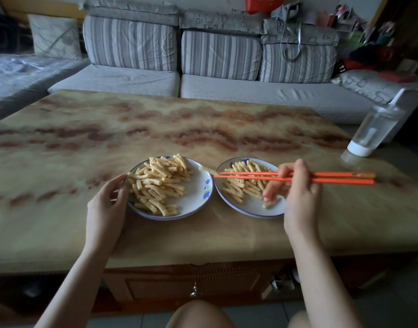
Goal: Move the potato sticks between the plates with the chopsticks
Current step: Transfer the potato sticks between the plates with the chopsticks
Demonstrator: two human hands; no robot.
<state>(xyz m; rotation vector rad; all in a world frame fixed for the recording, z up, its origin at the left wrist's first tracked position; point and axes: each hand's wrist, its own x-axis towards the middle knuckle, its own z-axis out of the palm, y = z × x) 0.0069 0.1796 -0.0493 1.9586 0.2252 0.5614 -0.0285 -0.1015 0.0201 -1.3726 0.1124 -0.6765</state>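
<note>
Two orange chopsticks (250,178) lie nearly level over the right plate (250,207), long axis left to right, tips pointing left just past its rim. One blurred potato stick (206,170) sits at the tips. The right hand (298,195) clamps them. A second plate (196,192), just left of that plate, holds the bigger heap of potato sticks (158,183). The left hand (106,204) touches its outer rim; I cannot tell whether it grips. Wide bench (203,126) stretches beyond the right plate, and one bottle (373,129) stands well to its right.
</note>
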